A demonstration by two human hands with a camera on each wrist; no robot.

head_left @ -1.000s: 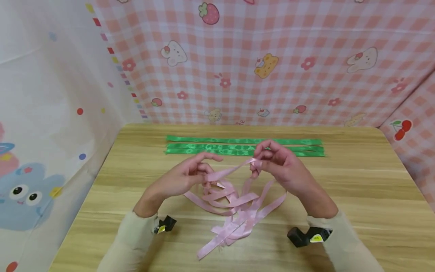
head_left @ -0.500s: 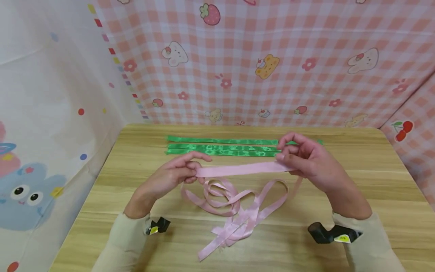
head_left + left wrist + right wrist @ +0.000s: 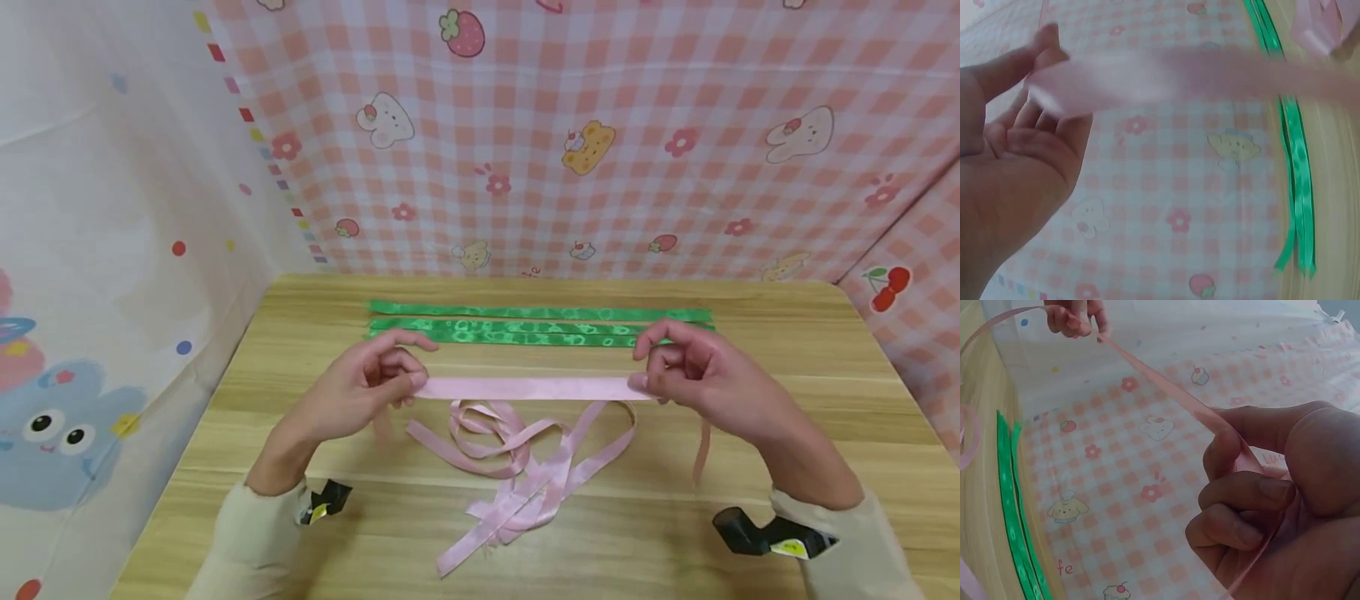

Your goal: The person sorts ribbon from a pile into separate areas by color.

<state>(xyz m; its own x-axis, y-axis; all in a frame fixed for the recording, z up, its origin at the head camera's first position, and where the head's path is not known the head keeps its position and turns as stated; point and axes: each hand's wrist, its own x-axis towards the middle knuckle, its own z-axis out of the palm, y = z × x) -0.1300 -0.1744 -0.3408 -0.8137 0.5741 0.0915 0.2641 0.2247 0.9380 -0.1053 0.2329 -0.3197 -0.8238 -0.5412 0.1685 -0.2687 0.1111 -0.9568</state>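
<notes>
A pink ribbon (image 3: 528,388) is stretched flat and level between both hands, above the table. My left hand (image 3: 352,387) pinches it between thumb and fingers; a short tail hangs below that hand. On the other side my right hand (image 3: 708,379) pinches it too, and another tail dangles beneath. In the right wrist view the ribbon (image 3: 1160,387) runs taut from the far hand into the curled fingers (image 3: 1241,494). Beneath the stretched part, a loose tangle of pink ribbons (image 3: 525,492) lies on the table, looped and crossed.
Several green ribbons (image 3: 495,329) lie straight and side by side across the back of the wooden table (image 3: 600,558). A pink checked cloth (image 3: 517,150) hangs behind it, and a white printed cloth (image 3: 97,192) hangs at the left.
Both hands have moved apart, the right one further. The ribbon between them has gone from short and slanted to long, flat and level. The tangle on the table is less covered by the hands.
</notes>
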